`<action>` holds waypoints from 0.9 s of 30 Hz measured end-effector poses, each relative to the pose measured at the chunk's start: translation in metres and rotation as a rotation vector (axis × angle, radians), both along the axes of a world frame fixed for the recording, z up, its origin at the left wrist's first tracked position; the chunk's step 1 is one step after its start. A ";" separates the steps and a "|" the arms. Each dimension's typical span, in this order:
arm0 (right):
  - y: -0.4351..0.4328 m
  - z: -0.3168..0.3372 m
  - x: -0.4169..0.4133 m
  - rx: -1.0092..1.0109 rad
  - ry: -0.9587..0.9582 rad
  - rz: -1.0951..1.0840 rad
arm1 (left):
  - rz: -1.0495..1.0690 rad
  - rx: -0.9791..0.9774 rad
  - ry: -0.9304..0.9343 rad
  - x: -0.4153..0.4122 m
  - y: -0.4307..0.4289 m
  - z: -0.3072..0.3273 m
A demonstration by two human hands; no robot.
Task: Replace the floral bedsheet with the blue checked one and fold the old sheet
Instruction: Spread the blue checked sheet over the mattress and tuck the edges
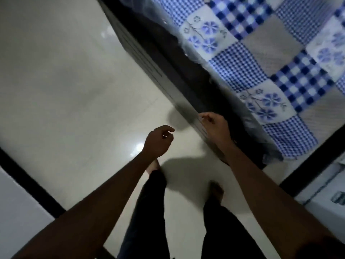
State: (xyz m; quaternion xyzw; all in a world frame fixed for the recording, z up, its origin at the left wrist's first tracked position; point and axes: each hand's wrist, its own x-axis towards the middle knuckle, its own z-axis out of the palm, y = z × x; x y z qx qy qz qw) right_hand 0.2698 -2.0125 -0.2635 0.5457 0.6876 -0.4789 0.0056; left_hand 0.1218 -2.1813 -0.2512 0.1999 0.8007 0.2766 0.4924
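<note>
The left hand (159, 141) hangs over the shiny floor (74, 90); its fingers are loosely bent and there is nothing in it; the right hand (214, 126) is just beside it, over the edge of the dark bed frame (149, 58); its fingers are curled in, but it is too blurry to tell if they pinch anything; the blue checked sheet (261, 53) lies spread on the bed, up and to the right of the right hand; its near corner hangs down close to the right arm, not touching it; bare feet (217, 190) and dark trousers (149, 202) show below the hands
</note>
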 end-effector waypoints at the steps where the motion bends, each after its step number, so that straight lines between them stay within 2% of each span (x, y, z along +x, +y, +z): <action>1: -0.004 0.004 -0.031 0.008 -0.007 0.014 | 0.027 -0.016 0.015 -0.024 -0.009 0.004; 6: -0.003 0.019 -0.157 -0.001 0.041 0.025 | 0.049 -0.045 0.027 -0.125 -0.023 0.027; 9: 0.008 0.026 -0.218 -0.041 0.039 0.041 | 0.102 -0.014 0.006 -0.179 -0.013 0.041; 12: 0.024 0.027 -0.273 -0.046 0.059 0.014 | 0.064 0.009 0.028 -0.236 0.008 0.049; 18: 0.066 0.014 -0.387 -0.001 0.078 -0.100 | 0.037 0.077 0.054 -0.368 0.078 0.044; 23: 0.100 -0.004 -0.486 0.090 0.134 -0.237 | -0.068 0.127 0.168 -0.479 0.156 0.017; 27: 0.121 0.006 -0.558 0.102 0.171 -0.410 | -0.095 0.117 0.144 -0.544 0.221 0.018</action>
